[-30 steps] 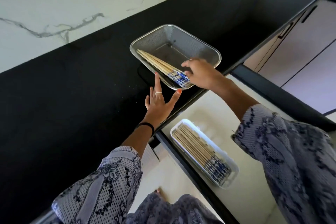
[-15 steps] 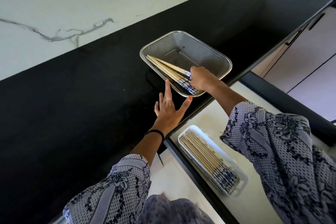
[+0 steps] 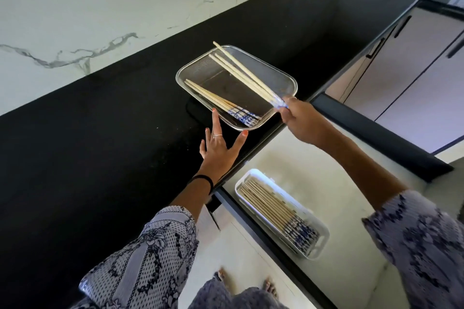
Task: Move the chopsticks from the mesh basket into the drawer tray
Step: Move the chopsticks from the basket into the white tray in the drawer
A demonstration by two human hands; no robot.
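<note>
Black stone surface [image 3: 100, 145] fills most of the view, white marble backsplash [image 3: 88, 7] with grey veins behind it. Open drawer [image 3: 313, 158] below the surface edge, pale interior, dark front panel at right. Pale cabinet doors [image 3: 414, 78] with dark handles at far right. Patterned blue-grey sleeves on both arms.

Mesh basket [image 3: 198, 68], rectangular, metal rim, sits on the surface near its front edge, above the drawer. White plastic drawer tray [image 3: 319, 252] lies in the drawer, well apart from the basket, packed with a row of chopsticks, blue-white patterned ends toward its near right end.

Left hand [image 3: 221, 148] flat on the surface, fingers spread, fingertips just beside the basket's near rim; ring on one finger, black band on the wrist. Its grip is apart, holding nothing.

Right hand [image 3: 301, 120] raised over the basket's near right corner, grip clamped on the patterned ends of the held chopsticks [image 3: 241, 70], a small bunch, exact count unclear. They tilt up and away over the basket, tips past its far rim, clear of the mesh.

Remaining chopsticks [image 3: 221, 103] lie in the basket along its left side, patterned ends toward the near rim.
</note>
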